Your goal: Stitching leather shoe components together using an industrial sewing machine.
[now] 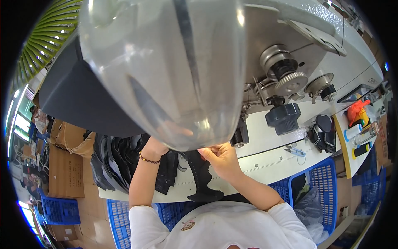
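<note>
A white sewing machine (352, 45) fills the upper view, with a clear plastic shield (166, 74) bulging toward me. Below the shield, a black curved cut piece (202, 176) with a flared lower end hangs toward the table's front edge. My right hand (224, 161) pinches the piece's upper edge between thumb and fingers. Partly behind the shield, my left hand (156, 146) reaches in from the left, a beaded bracelet on its wrist. Its fingers show faintly through the plastic, stretched out to the right. The shield hides the needle area.
Black cut pieces (110, 162) lie stacked at the left. On the white table (265, 164) rest light-blue thread snips (295, 150) and a black object (325, 130). Thread spools (353, 132) stand at the right. Blue baskets (323, 178) sit below; a cardboard box (66, 172) stands left.
</note>
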Tool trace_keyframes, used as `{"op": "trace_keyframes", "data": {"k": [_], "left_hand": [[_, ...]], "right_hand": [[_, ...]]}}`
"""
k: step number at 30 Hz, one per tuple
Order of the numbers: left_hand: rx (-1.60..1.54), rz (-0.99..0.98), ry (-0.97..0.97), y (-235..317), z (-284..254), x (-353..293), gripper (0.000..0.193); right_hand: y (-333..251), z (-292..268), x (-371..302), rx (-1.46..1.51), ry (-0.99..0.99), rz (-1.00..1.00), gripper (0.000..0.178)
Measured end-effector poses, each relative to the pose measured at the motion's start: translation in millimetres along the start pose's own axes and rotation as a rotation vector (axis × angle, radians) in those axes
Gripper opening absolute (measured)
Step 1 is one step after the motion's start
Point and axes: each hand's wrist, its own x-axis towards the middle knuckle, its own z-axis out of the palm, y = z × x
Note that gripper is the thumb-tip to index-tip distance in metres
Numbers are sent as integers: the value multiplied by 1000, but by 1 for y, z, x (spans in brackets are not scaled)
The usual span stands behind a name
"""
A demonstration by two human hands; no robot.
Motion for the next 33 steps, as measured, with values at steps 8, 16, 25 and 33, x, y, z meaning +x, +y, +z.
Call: {"op": "trace_keyframes", "data": {"k": [8, 16, 25, 33], "left_hand": [[-351, -18, 238, -18, 24, -15, 39], [140, 179, 362, -12, 48, -19, 30], [-175, -79, 332, 16, 79, -27, 6], [-199, -30, 380, 9, 84, -25, 4]], "right_hand": [[-13, 0, -7, -7, 97, -65, 11], [-16, -13, -3, -277, 158, -231, 11], [-32, -27, 3, -630, 112, -432, 7], [-39, -27, 4, -754, 117, -495, 7]]}}
